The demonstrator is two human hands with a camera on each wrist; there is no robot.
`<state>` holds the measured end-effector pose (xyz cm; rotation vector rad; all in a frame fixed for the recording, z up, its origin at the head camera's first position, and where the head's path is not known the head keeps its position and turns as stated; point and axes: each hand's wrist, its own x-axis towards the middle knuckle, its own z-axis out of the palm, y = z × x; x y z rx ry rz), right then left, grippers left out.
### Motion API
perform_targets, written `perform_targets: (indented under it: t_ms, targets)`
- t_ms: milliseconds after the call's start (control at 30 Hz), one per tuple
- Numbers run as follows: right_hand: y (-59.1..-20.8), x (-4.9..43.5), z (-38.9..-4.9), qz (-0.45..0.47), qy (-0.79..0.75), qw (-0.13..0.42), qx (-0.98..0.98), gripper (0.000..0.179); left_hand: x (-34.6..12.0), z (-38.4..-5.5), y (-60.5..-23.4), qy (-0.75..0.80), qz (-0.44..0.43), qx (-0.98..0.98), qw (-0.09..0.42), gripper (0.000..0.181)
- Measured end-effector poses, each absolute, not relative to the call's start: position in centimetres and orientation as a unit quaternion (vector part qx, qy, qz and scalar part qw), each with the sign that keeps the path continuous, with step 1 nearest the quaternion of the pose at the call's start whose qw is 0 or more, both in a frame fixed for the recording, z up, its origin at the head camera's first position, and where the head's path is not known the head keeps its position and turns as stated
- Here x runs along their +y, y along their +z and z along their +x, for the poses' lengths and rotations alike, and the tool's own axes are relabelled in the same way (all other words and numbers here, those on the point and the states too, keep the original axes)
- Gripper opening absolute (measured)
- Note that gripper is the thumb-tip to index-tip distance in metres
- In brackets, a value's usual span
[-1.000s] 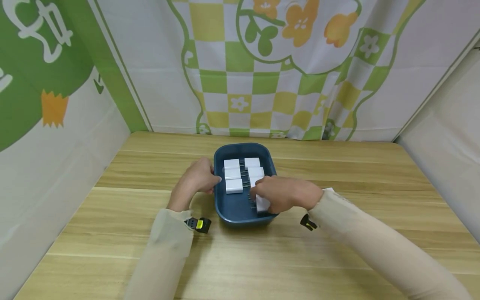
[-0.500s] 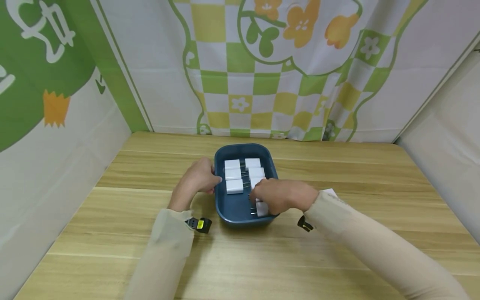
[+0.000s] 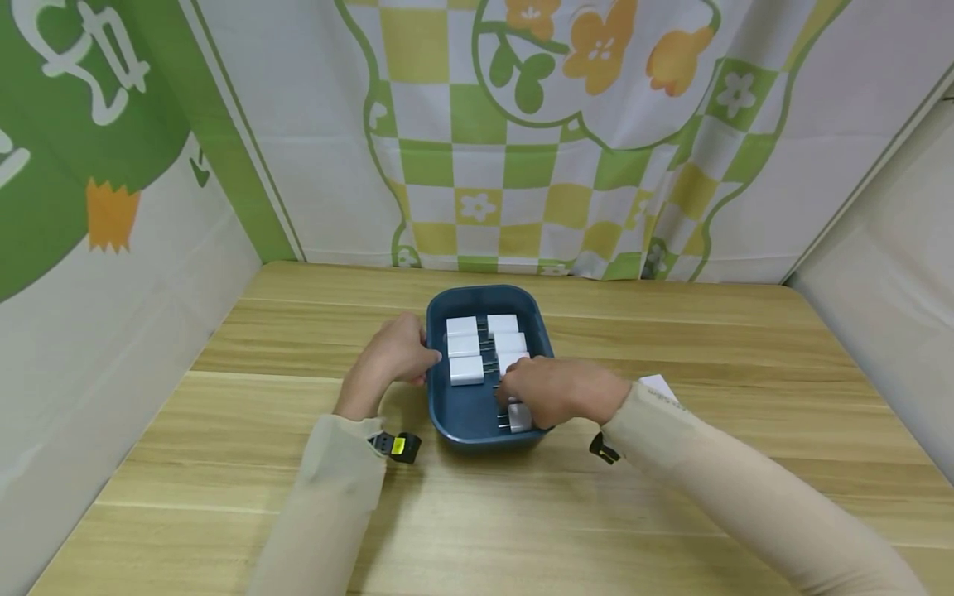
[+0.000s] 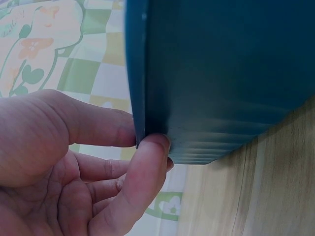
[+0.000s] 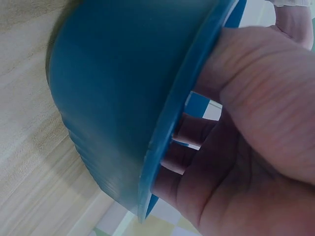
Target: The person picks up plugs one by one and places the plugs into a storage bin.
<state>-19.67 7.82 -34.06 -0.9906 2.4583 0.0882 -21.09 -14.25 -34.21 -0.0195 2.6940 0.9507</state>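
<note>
A dark blue plastic tub (image 3: 465,426) sits on the wooden table. My left hand (image 3: 395,352) pinches its left rim between thumb and fingers; the left wrist view shows the thumb (image 4: 155,162) against the outer wall. White plug-in chargers lie inside in two columns, prongs facing inward. One charger (image 3: 466,370) is lowest of the left column. My right hand (image 3: 562,389) reaches over the right rim, fingers down around a charger mostly hidden beneath them, its prongs (image 3: 497,389) showing. Below it lies another charger (image 3: 520,417), partly covered by the hand.
A white object (image 3: 659,386) lies on the table (image 3: 715,463) behind my right wrist, partly hidden by the sleeve. A printed curtain (image 3: 477,165) hangs along the table's back edge, with white fabric walls at both sides.
My right hand has shifted slightly up and left inside the tub, showing more of the lower charger and its prongs. The left hand keeps its hold on the rim.
</note>
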Motion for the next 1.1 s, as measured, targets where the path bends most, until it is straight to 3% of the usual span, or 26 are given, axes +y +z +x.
perform_targets:
  t_ms: [800, 1100]
  targets:
    - [-34.1, 7.9, -19.6, -0.363, 0.028, 0.229, 0.903, 0.044, -14.2, -21.1, -34.2, 0.323, -0.008, 0.936, 0.141, 0.019]
    - [-33.3, 8.9, -19.3, -0.391, -0.023, 0.19, 0.9, 0.038, -14.2, -21.1, -34.2, 0.325, -0.005, 0.936, 0.139, 0.019]
